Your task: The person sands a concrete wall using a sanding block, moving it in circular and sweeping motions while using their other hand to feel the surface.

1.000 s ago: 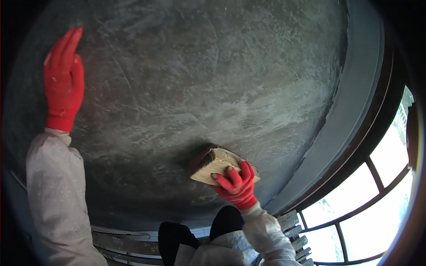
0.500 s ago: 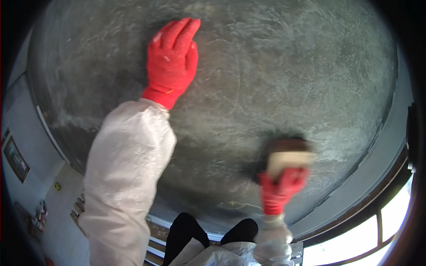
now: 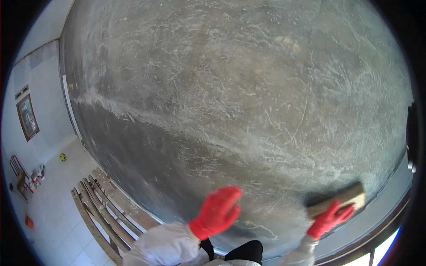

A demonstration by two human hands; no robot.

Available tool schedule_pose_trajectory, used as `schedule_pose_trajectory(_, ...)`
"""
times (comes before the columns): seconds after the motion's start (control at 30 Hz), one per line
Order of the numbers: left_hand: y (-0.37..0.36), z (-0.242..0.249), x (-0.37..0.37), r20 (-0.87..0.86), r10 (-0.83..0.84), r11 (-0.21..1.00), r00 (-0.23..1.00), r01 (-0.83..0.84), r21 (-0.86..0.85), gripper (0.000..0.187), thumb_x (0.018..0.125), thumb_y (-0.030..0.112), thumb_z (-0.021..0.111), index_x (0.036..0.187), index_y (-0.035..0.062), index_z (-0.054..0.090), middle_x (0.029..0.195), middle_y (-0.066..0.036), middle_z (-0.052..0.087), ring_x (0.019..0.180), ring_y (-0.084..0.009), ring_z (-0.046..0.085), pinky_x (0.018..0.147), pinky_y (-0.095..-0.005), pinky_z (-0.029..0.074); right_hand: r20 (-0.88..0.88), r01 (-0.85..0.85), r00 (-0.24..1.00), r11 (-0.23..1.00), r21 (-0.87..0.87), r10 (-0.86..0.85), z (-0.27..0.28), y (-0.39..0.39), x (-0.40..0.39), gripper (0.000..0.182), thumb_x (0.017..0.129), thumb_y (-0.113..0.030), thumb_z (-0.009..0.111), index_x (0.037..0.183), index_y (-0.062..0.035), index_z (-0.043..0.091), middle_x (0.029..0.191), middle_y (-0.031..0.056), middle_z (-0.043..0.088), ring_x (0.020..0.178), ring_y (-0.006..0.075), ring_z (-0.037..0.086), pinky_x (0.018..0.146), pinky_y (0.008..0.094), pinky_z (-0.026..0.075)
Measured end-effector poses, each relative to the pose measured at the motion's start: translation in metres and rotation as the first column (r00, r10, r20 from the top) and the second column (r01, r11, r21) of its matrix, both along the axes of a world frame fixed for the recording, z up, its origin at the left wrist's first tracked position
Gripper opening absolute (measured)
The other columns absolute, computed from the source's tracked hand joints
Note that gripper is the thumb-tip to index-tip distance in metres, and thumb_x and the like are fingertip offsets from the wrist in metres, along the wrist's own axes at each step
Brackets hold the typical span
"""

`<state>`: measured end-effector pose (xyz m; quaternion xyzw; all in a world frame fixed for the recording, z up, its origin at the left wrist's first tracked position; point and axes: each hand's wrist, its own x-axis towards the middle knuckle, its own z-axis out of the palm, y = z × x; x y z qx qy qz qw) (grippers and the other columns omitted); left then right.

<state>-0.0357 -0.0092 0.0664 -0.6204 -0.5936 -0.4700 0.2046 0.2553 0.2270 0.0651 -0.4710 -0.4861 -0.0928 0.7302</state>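
Observation:
A rough grey plastered wall [image 3: 230,102] with pale streaks fills most of the view. My right hand [image 3: 330,218], in a red glove, grips a pale rectangular wooden block [image 3: 341,200] held against the wall near its right edge. The block's underside faces the wall and is hidden. My left hand [image 3: 216,212], also red-gloved, is low in front of the wall with nothing in it. Its fingers are extended and slightly blurred, with the thumb apart. A darker grey patch [image 3: 146,146] of wall lies up and left of it.
Long wooden poles [image 3: 106,213] form a rack-like frame on the tiled floor [image 3: 66,221] at lower left. Farther off are a yellow ball [image 3: 62,157], a chair [image 3: 21,179] and a framed picture [image 3: 28,117]. A window frame [image 3: 377,237] runs along the lower right.
My left hand has come off the upper wall and dropped down and to the right. The right hand has carried the block rightward and lower, now tilted. The view has shifted, showing more floor at left.

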Motion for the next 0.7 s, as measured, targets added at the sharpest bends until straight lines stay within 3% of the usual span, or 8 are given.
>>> schedule_pose_trajectory(0.1, 0.047, -0.029, 0.044, -0.019, -0.108, 0.993, 0.994, 0.107, -0.039, 0.06, 0.083, 0.018, 0.069, 0.137, 0.0044, 0.046, 0.136, -0.019, 0.049, 0.126, -0.0367, 0.048, 0.104, -0.0477, 0.039, 0.399, -0.301, 0.886, 0.947, 0.111, 0.235, -0.003, -0.061, -0.094, 0.075, 0.084, -0.031, 0.067, 0.15, -0.0131, 0.037, 0.152, 0.0279, 0.026, 0.137, 0.0499, 0.029, 0.108, 0.0571, 0.03)
schedule_pose_trajectory(0.23, 0.085, -0.061, 0.054, 0.082, -0.111, 0.992, 0.99, 0.106, 0.069, 0.083, 0.081, 0.028, 0.074, 0.145, 0.0019, 0.029, 0.145, -0.031, 0.033, 0.124, -0.0469, 0.046, 0.099, -0.053, 0.043, 0.643, -0.481, 0.676, 0.876, 0.016, 0.36, -0.002, -0.106, -0.163, 0.06, 0.074, -0.022, 0.075, 0.131, -0.0168, 0.057, 0.142, 0.0179, 0.041, 0.117, 0.0458, 0.044, 0.097, 0.0566, 0.04)
schedule_pose_trajectory(0.3, 0.085, -0.067, 0.056, 0.095, 0.331, 0.934, 0.939, -0.34, 0.112, 0.079, 0.085, 0.032, 0.069, 0.144, -0.0021, 0.029, 0.138, -0.036, 0.036, 0.12, -0.0509, 0.046, 0.096, -0.0543, 0.044, 0.68, -0.565, 0.588, 0.824, -0.041, 0.437, 0.001, -0.11, -0.169, 0.054, 0.075, -0.012, 0.072, 0.128, -0.0162, 0.06, 0.14, 0.0174, 0.041, 0.113, 0.0422, 0.047, 0.094, 0.0513, 0.044)
schedule_pose_trajectory(0.37, 0.1, -0.076, 0.045, 0.207, 0.252, 0.949, 0.945, -0.283, 0.141, 0.079, 0.087, 0.034, 0.067, 0.143, -0.0017, 0.026, 0.135, -0.042, 0.034, 0.115, -0.0553, 0.047, 0.089, -0.0567, 0.046, 0.702, -0.613, 0.521, 0.785, -0.087, 0.485, -0.001, -0.109, -0.164, 0.054, 0.075, -0.007, 0.07, 0.128, -0.0159, 0.061, 0.14, 0.0176, 0.043, 0.113, 0.0407, 0.049, 0.094, 0.0488, 0.045)
schedule_pose_trajectory(0.43, 0.123, -0.071, 0.054, 0.279, 0.459, 0.816, 0.843, -0.525, 0.244, 0.089, 0.08, 0.026, 0.075, 0.147, 0.0026, 0.021, 0.143, -0.035, 0.029, 0.12, -0.0521, 0.045, 0.096, -0.0557, 0.044, 0.72, -0.651, 0.453, 0.747, -0.136, 0.526, -0.002, -0.109, -0.152, 0.055, 0.074, -0.003, 0.069, 0.127, -0.0156, 0.062, 0.139, 0.0177, 0.044, 0.112, 0.0392, 0.051, 0.094, 0.0463, 0.046)
schedule_pose_trajectory(0.5, 0.128, -0.045, 0.068, 0.299, 0.507, 0.769, 0.808, -0.581, 0.266, 0.091, 0.082, 0.03, 0.072, 0.148, 0.0044, 0.015, 0.14, -0.037, 0.03, 0.117, -0.0542, 0.046, 0.094, -0.0576, 0.044, 0.429, -0.783, 0.465, 0.586, -0.209, 0.774, -0.003, -0.112, -0.129, 0.054, 0.076, 0.001, 0.067, 0.127, -0.0142, 0.063, 0.139, 0.0201, 0.046, 0.116, 0.0377, 0.054, 0.097, 0.0444, 0.045)
schedule_pose_trajectory(0.57, 0.129, -0.013, 0.091, 0.356, 0.4, 0.79, 0.844, -0.515, 0.333, 0.072, 0.085, 0.035, 0.065, 0.141, 0.0034, 0.032, 0.139, -0.038, 0.034, 0.113, -0.0537, 0.049, 0.084, -0.0604, 0.046, 0.202, -0.793, 0.571, 0.598, -0.118, 0.796, -0.007, -0.115, -0.096, 0.045, 0.082, 0.003, 0.062, 0.126, -0.0065, 0.061, 0.143, 0.0233, 0.044, 0.128, 0.0368, 0.048, 0.105, 0.0437, 0.041)
schedule_pose_trajectory(0.7, 0.179, 0.005, 0.17, -0.029, -0.091, 0.938, 0.995, 0.095, 0.335, 0.071, 0.084, 0.029, 0.059, 0.15, 0.019, 0.034, 0.145, -0.022, 0.038, 0.12, -0.0426, 0.049, 0.1, -0.0557, 0.041, -0.234, -0.718, 0.685, 0.693, -0.057, 0.69, -0.01, -0.102, -0.037, 0.053, 0.094, -0.023, 0.057, 0.142, -0.0018, 0.046, 0.147, 0.019, 0.04, 0.131, 0.0299, 0.043, 0.109, 0.0408, 0.035)
